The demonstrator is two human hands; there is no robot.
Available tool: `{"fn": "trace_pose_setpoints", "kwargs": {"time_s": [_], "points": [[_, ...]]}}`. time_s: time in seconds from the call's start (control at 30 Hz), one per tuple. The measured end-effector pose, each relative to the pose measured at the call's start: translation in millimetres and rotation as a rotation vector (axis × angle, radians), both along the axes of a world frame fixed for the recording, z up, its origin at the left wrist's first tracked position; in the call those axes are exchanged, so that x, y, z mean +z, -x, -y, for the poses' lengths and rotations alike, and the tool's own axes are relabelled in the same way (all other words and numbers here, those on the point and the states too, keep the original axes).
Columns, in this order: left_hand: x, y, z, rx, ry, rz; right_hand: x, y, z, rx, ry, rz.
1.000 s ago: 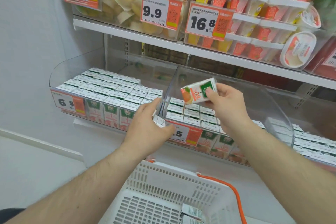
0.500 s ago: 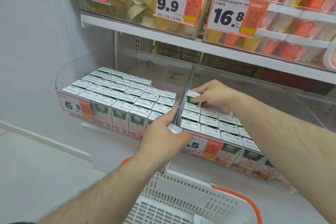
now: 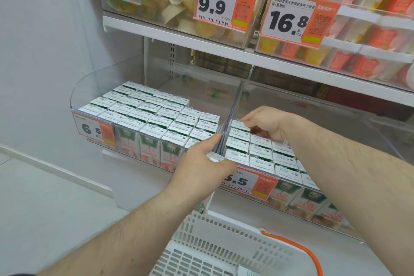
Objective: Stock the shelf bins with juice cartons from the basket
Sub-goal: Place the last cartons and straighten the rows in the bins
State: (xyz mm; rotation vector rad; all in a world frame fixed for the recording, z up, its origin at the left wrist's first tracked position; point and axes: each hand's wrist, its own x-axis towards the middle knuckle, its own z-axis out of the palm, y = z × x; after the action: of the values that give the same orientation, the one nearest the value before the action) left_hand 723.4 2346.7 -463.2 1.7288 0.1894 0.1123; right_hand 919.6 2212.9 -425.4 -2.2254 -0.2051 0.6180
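The left bin (image 3: 143,119) looks full of juice cartons. The right hand (image 3: 264,123) holds one carton (image 3: 239,125) down into the right bin (image 3: 336,132), far row. The left hand (image 3: 201,163) pinches another carton (image 3: 216,158) by the divider (image 3: 230,119). The far part of the right bin needs more, and the basket (image 3: 224,242) has some left.

The right hand (image 3: 263,122) hides its own fingertips and the back-row carton (image 3: 240,125) beneath. The basket (image 3: 224,242) runs off the bottom edge. Small print on the price tag (image 3: 226,4) is unreadable.
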Motion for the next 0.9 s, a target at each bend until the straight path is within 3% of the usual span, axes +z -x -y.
{"fn": "trace_pose_setpoints", "kwargs": {"time_s": [0.17,0.27,0.37,0.43,0.5,0.57,0.7,0.8,0.9], "points": [[8.8,6.4,3.1,0.147,-0.012,0.036,1.6,4.7,-4.0,0.020,0.181,0.150],[12.2,14.8,5.0,0.193,0.077,0.049,2.6,10.0,-3.6,0.011,0.209,0.218],[16.4,18.7,1.3,0.174,0.448,-0.096,-0.9,16.8,0.3,-0.025,0.221,0.309],[22.0,21.0,-2.9,0.169,0.737,-0.192,0.5,26.1,1.3,-0.142,0.201,0.473],[25.1,22.0,-9.4,0.184,0.917,-0.228,6.9,45.6,-0.2,-0.262,0.106,0.667],[29.9,23.6,-15.3,0.144,1.050,-0.228,15.2,75.9,-6.7,-0.249,-0.009,0.752],[30.6,21.9,-23.6,0.061,1.199,-0.231,22.5,142.0,-17.7,-0.150,-0.182,0.674],[29.2,19.4,-25.7,-0.041,1.311,-0.161,23.4,177.5,-21.5,-0.023,-0.301,0.417],[36.1,23.9,-23.9,-0.041,1.315,-0.089,15.1,193.7,-24.1,0.090,-0.158,0.312]]}}
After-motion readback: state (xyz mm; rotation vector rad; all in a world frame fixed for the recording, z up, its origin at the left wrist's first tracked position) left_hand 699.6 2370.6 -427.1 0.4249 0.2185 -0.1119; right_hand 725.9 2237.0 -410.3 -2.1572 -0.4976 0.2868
